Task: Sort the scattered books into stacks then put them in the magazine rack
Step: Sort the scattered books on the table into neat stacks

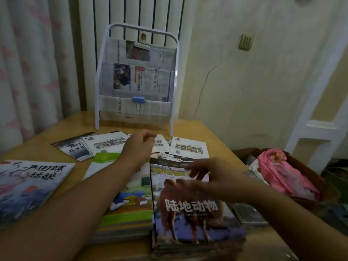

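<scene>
A white wire magazine rack (174, 76) lined with newspaper stands at the back of the wooden table (216, 136). In front of it lie scattered thin booklets: a dark one (75, 147) and white ones (107, 143) (189, 147). Nearer me are two stacks, one topped by a green book (130, 208), the other by a camel-cover book (188, 219). A blue illustrated book (28, 185) lies at the left. My left hand (139, 146) reaches over the white booklets, fingers loosely curled, holding nothing I can see. My right hand (203, 173), blurred, hovers over the camel book with fingers spread.
A brown box holding pink cloth (282, 172) sits beside the table on the right. A blue binder clip (138, 100) hangs on the rack's lowest pocket. A curtain (33, 72) hangs at the left, with a radiator behind the rack.
</scene>
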